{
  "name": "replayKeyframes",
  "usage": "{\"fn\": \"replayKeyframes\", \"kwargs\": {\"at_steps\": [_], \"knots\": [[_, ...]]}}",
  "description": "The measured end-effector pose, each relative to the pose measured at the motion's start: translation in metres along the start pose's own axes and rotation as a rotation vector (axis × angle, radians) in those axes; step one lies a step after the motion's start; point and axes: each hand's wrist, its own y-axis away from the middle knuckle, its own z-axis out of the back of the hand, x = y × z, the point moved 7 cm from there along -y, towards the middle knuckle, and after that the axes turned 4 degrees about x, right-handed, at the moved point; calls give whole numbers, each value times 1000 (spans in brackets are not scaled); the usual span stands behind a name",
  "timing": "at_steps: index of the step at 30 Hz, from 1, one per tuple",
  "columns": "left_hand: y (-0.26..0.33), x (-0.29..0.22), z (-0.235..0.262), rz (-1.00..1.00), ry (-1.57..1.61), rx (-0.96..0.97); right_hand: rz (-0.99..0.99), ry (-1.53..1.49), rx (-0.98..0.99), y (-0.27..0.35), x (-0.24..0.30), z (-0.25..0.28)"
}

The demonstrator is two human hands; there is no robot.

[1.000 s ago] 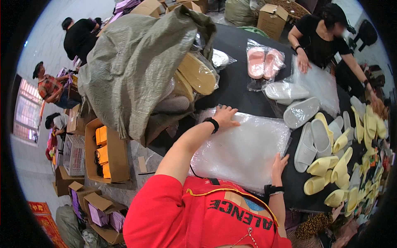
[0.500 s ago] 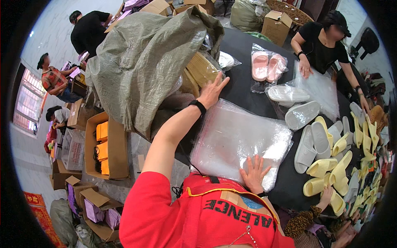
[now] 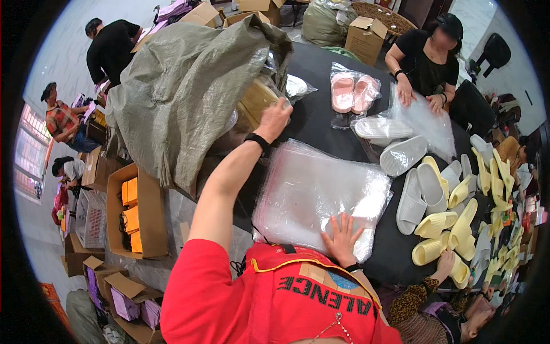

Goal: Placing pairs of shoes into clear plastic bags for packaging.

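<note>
The left hand (image 3: 274, 119) reaches up toward twelve o'clock, fingers curled around the edge of a yellowish flat package (image 3: 256, 102) at the mouth of a large grey-green woven sack (image 3: 183, 86). A black band circles that wrist. The right hand (image 3: 342, 238) lies flat and open, fingers spread, pressing on the near edge of a stack of clear plastic bags (image 3: 321, 192) that sits at the centre of the black table (image 3: 321, 114), holding nothing. At three o'clock of the stack lie white slippers (image 3: 415, 192) and, beyond them, a spread of yellow slippers (image 3: 452, 226). At one o'clock a clear bag holds a pair of pink slippers (image 3: 352, 94). Across the table, a person in black (image 3: 427, 60) handles another clear bag. At nine o'clock, below the table, stands an open cardboard box (image 3: 137, 212) with orange packs inside.
</note>
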Motion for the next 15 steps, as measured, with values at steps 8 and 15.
{"fn": "replayKeyframes", "kwargs": {"at_steps": [8, 15], "knots": [[18, 42, 145, 360, 912, -669, -30, -63, 46, 1, -2, 14], [136, -117, 153, 133, 955, 98, -27, -1436, 205, -20, 15, 35]]}}
